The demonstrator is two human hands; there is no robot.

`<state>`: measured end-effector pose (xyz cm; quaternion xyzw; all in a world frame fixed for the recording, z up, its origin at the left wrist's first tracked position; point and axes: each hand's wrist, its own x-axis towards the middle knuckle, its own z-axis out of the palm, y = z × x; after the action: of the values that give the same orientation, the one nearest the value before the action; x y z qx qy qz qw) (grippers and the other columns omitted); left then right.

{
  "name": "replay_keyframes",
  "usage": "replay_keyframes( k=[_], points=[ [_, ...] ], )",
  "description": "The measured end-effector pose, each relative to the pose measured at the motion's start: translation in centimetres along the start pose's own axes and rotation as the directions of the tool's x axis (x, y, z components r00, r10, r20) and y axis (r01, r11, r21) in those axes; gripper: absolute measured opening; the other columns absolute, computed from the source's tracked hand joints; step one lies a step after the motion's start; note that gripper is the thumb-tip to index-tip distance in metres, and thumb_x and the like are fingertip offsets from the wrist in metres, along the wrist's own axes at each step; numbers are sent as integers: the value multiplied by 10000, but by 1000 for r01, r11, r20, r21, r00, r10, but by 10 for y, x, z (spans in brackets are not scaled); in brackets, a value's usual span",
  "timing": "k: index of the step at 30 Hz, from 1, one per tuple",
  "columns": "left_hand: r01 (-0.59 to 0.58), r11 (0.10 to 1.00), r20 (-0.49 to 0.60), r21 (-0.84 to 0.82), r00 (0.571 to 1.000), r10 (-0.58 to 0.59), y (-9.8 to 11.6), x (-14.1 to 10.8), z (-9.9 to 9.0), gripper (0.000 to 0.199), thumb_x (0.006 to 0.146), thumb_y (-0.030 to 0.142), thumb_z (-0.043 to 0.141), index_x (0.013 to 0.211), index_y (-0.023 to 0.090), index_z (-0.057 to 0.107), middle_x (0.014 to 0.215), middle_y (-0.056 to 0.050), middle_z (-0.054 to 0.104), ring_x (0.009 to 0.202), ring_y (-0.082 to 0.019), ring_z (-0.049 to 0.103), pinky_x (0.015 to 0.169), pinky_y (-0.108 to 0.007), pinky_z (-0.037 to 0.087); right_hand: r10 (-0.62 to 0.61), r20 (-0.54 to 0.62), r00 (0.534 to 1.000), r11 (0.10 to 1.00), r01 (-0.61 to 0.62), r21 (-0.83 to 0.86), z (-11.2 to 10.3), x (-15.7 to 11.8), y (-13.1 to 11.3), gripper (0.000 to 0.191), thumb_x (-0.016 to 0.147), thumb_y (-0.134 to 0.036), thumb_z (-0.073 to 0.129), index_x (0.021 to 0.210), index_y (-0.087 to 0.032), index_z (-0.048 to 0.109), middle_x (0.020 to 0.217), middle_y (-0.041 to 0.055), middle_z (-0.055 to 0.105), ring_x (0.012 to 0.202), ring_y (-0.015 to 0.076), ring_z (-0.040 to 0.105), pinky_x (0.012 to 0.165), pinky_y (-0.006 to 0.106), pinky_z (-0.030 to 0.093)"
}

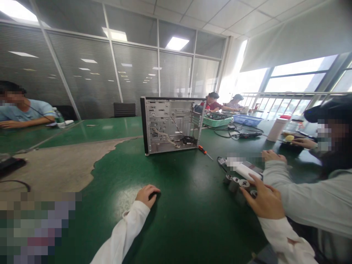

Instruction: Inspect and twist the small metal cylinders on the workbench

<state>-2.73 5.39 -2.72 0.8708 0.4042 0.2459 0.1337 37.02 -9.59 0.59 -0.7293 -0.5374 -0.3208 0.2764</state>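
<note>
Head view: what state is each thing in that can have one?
Computer case: upright, side panel off, cables exposed
Screwdriver: lying on the table
Left hand: resting on the table, fingers curled
Right hand: open, fingers spread above the metal cylinders
Metal cylinders: clustered on the table
White bottle: upright
Roller blind: partly lowered

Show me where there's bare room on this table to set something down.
Bare green tabletop lies between the left hand and the metal cylinders, below the computer case. It's crowded around the right hand and a co-worker's hand.
</note>
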Motion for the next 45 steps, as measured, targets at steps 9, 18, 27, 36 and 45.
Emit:
replay_keyframes(
  k=[9, 18, 27, 36, 45],
  points=[
    [62, 998, 8, -30, 998, -61, 9, -1, -3, 300, 645, 98, 446, 902, 179, 578, 884, -42, 609, 865, -174, 530, 792, -308, 401, -218, 131, 967, 775, 90, 626, -17, 28, -134, 467, 706, -313, 495, 1131, -182, 352, 906, 65, 589, 863, 202, 530, 804, 363, 352],
    [372, 925, -87, 78, 927, -365, 4, -5, -1, 495, 565, 81, 480, 1051, 175, 468, 1019, -60, 550, 977, -217, 466, 821, -358, 348, -535, 273, 799, 484, 25, 875, 51, 19, -260, 590, 641, -230, 559, 1166, -181, 295, 965, 41, 565, 869, 171, 516, 786, 318, 364],
    [330, 941, -42, 76, 944, -327, 5, -4, -7, 359, 596, 120, 455, 939, 202, 523, 1004, -43, 543, 993, -218, 446, 820, -360, 338, -625, 332, 706, 554, 102, 826, 67, 7, -249, 739, 638, -221, 539, 1269, -126, 167, 1020, 98, 522, 939, 221, 458, 805, 361, 339],
    [317, 944, -60, 97, 948, -312, 6, -3, -5, 325, 599, 127, 459, 906, 205, 531, 977, -36, 551, 964, -211, 464, 807, -346, 346, -647, 303, 700, 550, 153, 821, 62, 8, -249, 635, 670, -252, 524, 1236, -149, 257, 1099, 114, 483, 980, 232, 429, 810, 383, 334],
    [300, 949, -44, 93, 954, -297, 5, -3, -7, 310, 620, 154, 462, 917, 207, 533, 975, -36, 551, 961, -209, 465, 810, -343, 347, -494, 167, 853, 345, 16, 938, 54, 26, -263, 195, 743, -234, 474, 929, -206, 526, 943, 47, 535, 914, 156, 483, 801, 307, 377]
  ],
)
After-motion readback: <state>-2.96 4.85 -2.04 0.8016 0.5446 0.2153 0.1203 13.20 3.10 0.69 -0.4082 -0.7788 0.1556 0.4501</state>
